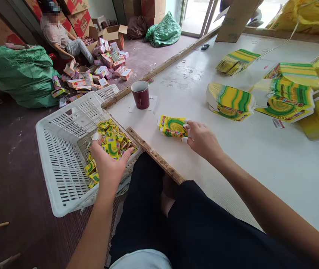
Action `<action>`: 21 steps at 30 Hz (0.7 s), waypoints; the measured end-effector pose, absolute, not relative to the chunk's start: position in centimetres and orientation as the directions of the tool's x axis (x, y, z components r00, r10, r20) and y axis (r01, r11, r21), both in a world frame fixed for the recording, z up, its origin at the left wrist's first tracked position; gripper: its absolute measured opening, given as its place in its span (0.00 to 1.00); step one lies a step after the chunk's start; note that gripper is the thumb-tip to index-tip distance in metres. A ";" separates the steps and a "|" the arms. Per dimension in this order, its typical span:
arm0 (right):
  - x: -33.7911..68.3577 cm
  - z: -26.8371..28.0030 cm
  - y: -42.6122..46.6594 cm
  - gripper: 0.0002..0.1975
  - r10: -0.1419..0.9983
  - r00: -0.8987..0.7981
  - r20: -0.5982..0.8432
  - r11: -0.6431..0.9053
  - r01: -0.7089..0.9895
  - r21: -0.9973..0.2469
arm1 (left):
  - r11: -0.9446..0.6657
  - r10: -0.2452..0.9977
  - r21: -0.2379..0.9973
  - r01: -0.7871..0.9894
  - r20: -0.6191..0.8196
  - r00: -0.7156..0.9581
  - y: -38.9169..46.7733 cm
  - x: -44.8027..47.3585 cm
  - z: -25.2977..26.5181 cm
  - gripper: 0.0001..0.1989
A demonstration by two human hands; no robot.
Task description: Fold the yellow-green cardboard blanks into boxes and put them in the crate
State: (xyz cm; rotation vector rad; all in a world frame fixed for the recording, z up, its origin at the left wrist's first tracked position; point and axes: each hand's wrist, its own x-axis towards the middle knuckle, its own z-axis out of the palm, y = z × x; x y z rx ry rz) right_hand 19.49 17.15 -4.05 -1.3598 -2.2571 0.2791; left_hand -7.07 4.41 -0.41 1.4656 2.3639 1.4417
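White plastic basket [64, 168] holds a heap of small yellow boxes [113, 145], left hand [109, 162] spread wide over them, and right of the basket the right hand [205, 142] half-curls at a yellow carton stack [172, 126], can't tell if gripping, print's unreadable tbh.

We wore plain, loose, nearly black bottoms [215, 228], and a pale bluish-white cloth [141, 260] showed at the lower edge of view. Our forearms [244, 177] were bare. Our left hand [108, 164] bore 1 white fingertip wrap [95, 136], and our right hand [204, 141] bore at least 2, all too small for us to tell their material.
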 end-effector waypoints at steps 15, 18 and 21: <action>18.0 -1.3 15.0 0.30 0.907 -0.278 0.317 0.421 0.569 -0.706 | -0.012 0.948 1.000 -0.002 0.011 -0.317 4.2 0.2 -2.6 0.40; 16.5 0.9 11.9 0.30 0.824 -0.513 0.239 0.441 0.316 -0.840 | -0.112 0.932 0.944 -0.310 -0.008 -0.362 5.1 1.7 -1.1 0.37; 14.9 2.3 9.5 0.26 0.713 -0.688 0.140 0.299 0.118 -0.947 | -0.264 0.869 0.818 -0.511 -0.028 -0.494 6.2 2.6 1.4 0.27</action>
